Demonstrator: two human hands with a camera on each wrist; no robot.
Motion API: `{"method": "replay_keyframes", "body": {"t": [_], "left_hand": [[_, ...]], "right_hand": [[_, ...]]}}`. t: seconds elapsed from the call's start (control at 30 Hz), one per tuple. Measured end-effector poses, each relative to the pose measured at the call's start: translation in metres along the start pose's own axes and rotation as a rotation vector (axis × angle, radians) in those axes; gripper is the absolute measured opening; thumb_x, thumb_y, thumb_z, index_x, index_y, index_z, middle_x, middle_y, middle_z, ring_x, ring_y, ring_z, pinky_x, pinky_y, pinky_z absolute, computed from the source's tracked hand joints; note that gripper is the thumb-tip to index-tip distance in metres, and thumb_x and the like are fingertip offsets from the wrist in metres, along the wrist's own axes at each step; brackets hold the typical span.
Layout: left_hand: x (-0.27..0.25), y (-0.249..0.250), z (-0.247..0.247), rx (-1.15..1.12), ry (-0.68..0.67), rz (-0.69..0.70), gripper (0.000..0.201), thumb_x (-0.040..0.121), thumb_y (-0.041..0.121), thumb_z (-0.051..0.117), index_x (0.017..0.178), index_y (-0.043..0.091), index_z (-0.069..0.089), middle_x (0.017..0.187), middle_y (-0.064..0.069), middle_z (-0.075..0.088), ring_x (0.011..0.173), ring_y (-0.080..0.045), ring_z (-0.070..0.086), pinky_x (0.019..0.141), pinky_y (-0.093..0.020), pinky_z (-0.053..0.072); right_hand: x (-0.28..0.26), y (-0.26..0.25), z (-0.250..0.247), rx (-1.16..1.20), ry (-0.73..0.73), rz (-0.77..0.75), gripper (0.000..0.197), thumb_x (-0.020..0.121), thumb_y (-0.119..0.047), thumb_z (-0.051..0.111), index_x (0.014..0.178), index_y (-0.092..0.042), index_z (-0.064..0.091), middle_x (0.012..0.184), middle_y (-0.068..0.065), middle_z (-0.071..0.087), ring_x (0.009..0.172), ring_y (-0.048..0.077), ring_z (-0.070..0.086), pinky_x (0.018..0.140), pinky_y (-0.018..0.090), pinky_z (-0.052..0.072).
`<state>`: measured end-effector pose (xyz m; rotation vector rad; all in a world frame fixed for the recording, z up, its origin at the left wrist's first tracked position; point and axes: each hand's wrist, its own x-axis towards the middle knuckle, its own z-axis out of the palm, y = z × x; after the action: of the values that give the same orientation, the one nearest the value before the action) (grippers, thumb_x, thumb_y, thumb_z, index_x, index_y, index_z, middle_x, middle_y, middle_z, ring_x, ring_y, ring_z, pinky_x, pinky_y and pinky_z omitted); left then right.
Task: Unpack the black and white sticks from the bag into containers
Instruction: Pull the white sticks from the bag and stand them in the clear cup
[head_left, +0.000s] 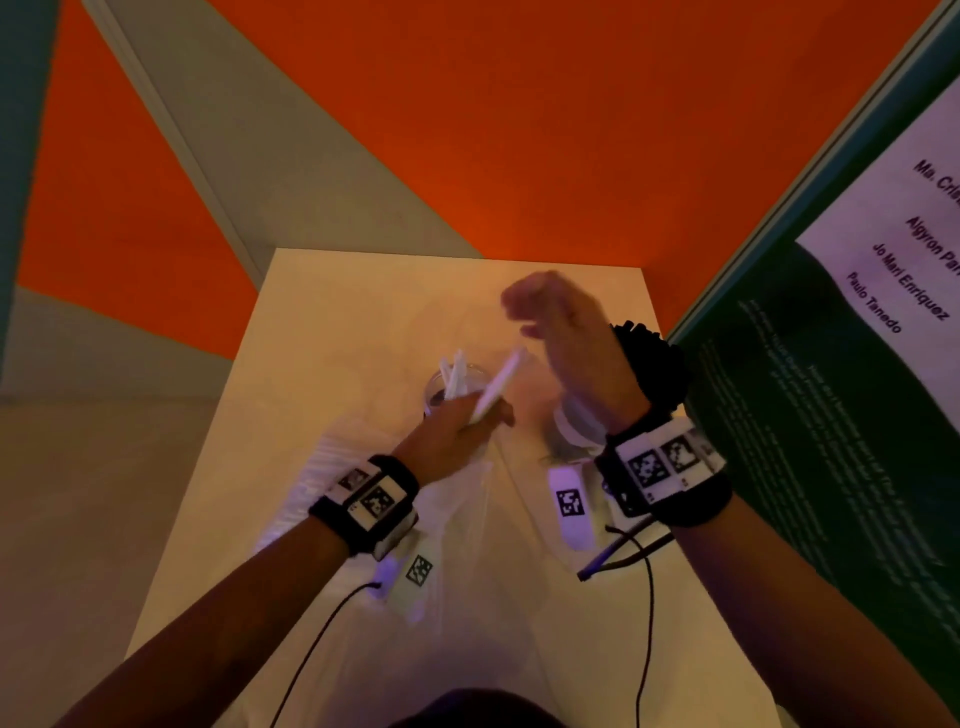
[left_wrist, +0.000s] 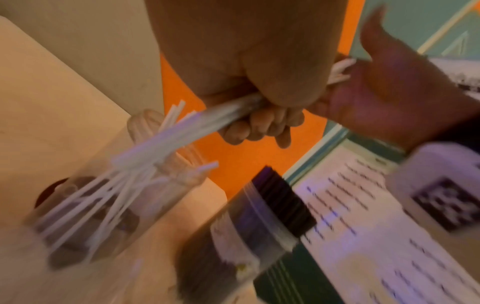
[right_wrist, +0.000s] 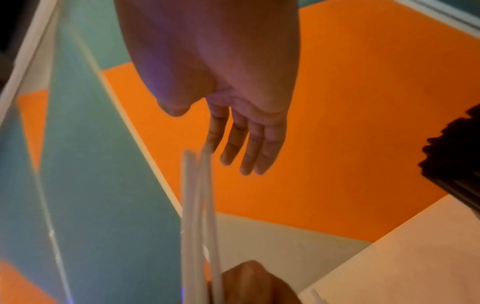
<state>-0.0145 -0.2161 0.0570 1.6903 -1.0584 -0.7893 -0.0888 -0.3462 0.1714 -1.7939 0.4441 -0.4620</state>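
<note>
Orange and grey-green wall panels rise behind the pale desk (head_left: 322, 312) I am working over. To my right leans a dark green board (head_left: 810, 395) with a white sheet; I can read "Jo Mari Enriquez" and "Paulo Tanedo", while the lines above run off the frame edge.

My left hand (head_left: 457, 431) has its fingers (left_wrist: 259, 125) curled round a small bundle of white sticks (head_left: 496, 387), its long axis slanting up and away toward the desk's far edge, the tips over the clear container (head_left: 452, 384). That container stands near the middle of the desk with more white sticks fanned out of its mouth; the left wrist view smears them, so I cannot count them.

My right hand (head_left: 566, 343) is raised above the desk with fingers (right_wrist: 249, 148) straight and loose, holding nothing. Behind its wrist, by the desk's right edge, black sticks (head_left: 649, 358) bristle from a second clear container (left_wrist: 249, 232), mostly hidden in the head view.

A clear plastic bag (head_left: 467, 519) lies crumpled across the near half of the desk, its outline hard to follow.
</note>
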Motion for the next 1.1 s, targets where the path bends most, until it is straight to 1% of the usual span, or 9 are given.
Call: {"method": "replay_keyframes", "body": {"t": [0.1,0.23,0.43,0.6,0.67,0.73,0.83,0.97,1.1], "left_hand": [[0.018,0.014,-0.029,-0.206,0.197,0.07,0.027,0.102,0.01,0.035,0.088,0.014,0.058,0.064,-0.002,0.059,0.054,-0.005,0.053,0.056,-0.018,0.045],[0.042,0.016,-0.057,-0.233,0.35,0.126,0.032,0.104,0.018,0.027,0.103,0.012,0.058,0.096,-0.009,0.064,0.093,-0.017,0.06,0.084,-0.025,0.043],[0.049,-0.023,-0.05,-0.151,0.313,-0.04,0.039,0.104,0.033,0.025,0.128,0.021,0.053,0.132,0.004,0.052,0.123,-0.008,0.044,0.09,-0.013,0.033],[0.047,-0.053,-0.048,-0.042,0.213,-0.212,0.069,0.086,0.054,0.054,0.144,0.023,0.031,0.147,0.002,0.036,0.123,-0.011,0.045,0.08,-0.003,0.042],[0.043,-0.063,-0.05,0.064,0.152,-0.32,0.095,0.074,0.059,0.063,0.149,0.027,0.015,0.158,-0.001,0.017,0.139,-0.016,0.028,0.107,-0.026,0.038],[0.036,-0.071,-0.054,0.111,0.127,-0.383,0.12,0.061,0.062,0.071,0.151,0.027,0.001,0.161,0.0,0.002,0.146,-0.016,0.008,0.117,-0.042,0.02],[0.02,-0.08,-0.057,0.12,0.213,-0.393,0.128,0.058,0.047,0.084,0.151,0.021,0.001,0.158,-0.003,0.011,0.143,-0.018,0.016,0.115,-0.04,0.022],[-0.016,-0.088,-0.053,0.297,0.393,-0.311,0.084,0.059,0.046,0.086,0.124,0.015,0.043,0.115,-0.001,0.044,0.108,-0.022,0.046,0.091,-0.038,0.042],[-0.049,-0.085,-0.029,0.482,-0.09,-0.428,0.058,0.066,0.076,0.059,0.084,0.022,0.047,0.079,0.002,0.051,0.069,-0.015,0.047,0.06,-0.027,0.036]], "right_hand": [[0.006,-0.008,-0.021,0.071,0.123,-0.013,0.037,0.099,-0.037,0.036,0.097,-0.007,0.057,0.093,0.004,0.06,0.089,0.019,0.059,0.084,0.043,0.049],[0.001,0.004,-0.022,0.059,0.115,0.004,0.031,0.103,-0.023,0.035,0.099,-0.002,0.057,0.091,0.009,0.06,0.085,0.02,0.057,0.078,0.036,0.044],[-0.01,0.04,-0.017,0.06,0.055,0.051,0.033,0.102,-0.026,0.038,0.096,-0.003,0.06,0.085,0.0,0.06,0.084,0.014,0.056,0.079,0.032,0.044],[-0.012,0.063,-0.018,0.02,0.03,0.074,0.031,0.1,-0.03,0.041,0.091,-0.01,0.061,0.078,-0.007,0.061,0.079,0.007,0.057,0.074,0.024,0.046],[-0.013,0.07,-0.017,0.01,0.017,0.1,0.035,0.097,-0.039,0.041,0.089,-0.011,0.061,0.079,-0.004,0.061,0.078,0.009,0.057,0.071,0.023,0.045],[-0.015,0.077,-0.016,-0.025,-0.024,0.158,0.045,0.09,-0.05,0.042,0.088,-0.009,0.061,0.081,0.006,0.061,0.077,0.015,0.056,0.069,0.028,0.044],[-0.022,0.093,-0.012,-0.258,-0.236,0.291,0.03,0.099,-0.033,0.046,0.087,-0.01,0.06,0.088,0.013,0.066,0.074,0.018,0.059,0.066,0.03,0.046],[-0.042,0.121,0.009,-0.662,-0.751,0.425,0.021,0.096,-0.021,0.048,0.099,-0.012,0.067,0.087,0.003,0.066,0.07,0.013,0.059,0.056,0.019,0.042],[-0.064,0.15,0.055,-0.669,-1.027,0.544,0.026,0.093,-0.008,0.049,0.112,-0.003,0.065,0.088,0.007,0.061,0.073,0.019,0.055,0.059,0.02,0.042]]}}
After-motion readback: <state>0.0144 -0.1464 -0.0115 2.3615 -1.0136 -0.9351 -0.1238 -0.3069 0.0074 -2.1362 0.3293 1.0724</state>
